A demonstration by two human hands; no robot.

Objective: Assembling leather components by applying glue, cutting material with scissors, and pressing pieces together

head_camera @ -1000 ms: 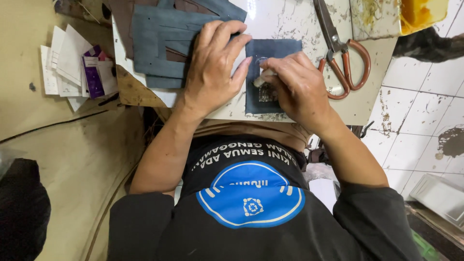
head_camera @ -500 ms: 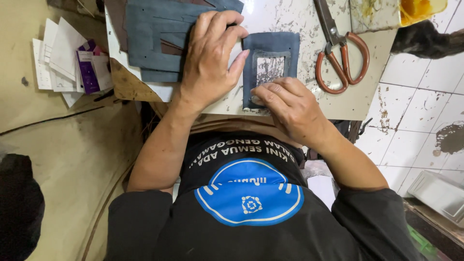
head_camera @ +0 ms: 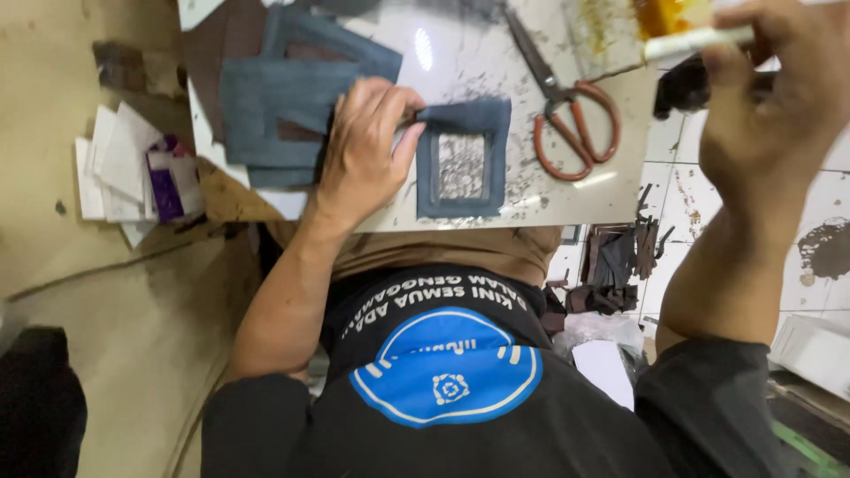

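Head view looks straight down on the person's lap and the desk [head_camera: 549,208] edge. Fingers [head_camera: 409,142] of the left hand [head_camera: 363,150] are bent and held close together, the thumb and fingertips pinching the upper left corner of a dark blue frame-shaped piece [head_camera: 463,159] that lies flat on the pale desk top. Its open middle shows the speckled desk surface. Just left of that hand, partly under it, sits a stack of similar blue-grey cut pieces [head_camera: 283,97] over a brown sheet. Right of the frame piece, orange-handled scissors [head_camera: 567,115] lie with blades pointing far and left. The right hand [head_camera: 779,80] is raised near the camera at the right edge, its fingers curled tight around a slim white-handled brush [head_camera: 695,40]; the tool's tip is hard to make out. Beyond it is a yellow-stained container [head_camera: 660,13]. On the floor to the left lie white papers and a purple packet [head_camera: 142,173].
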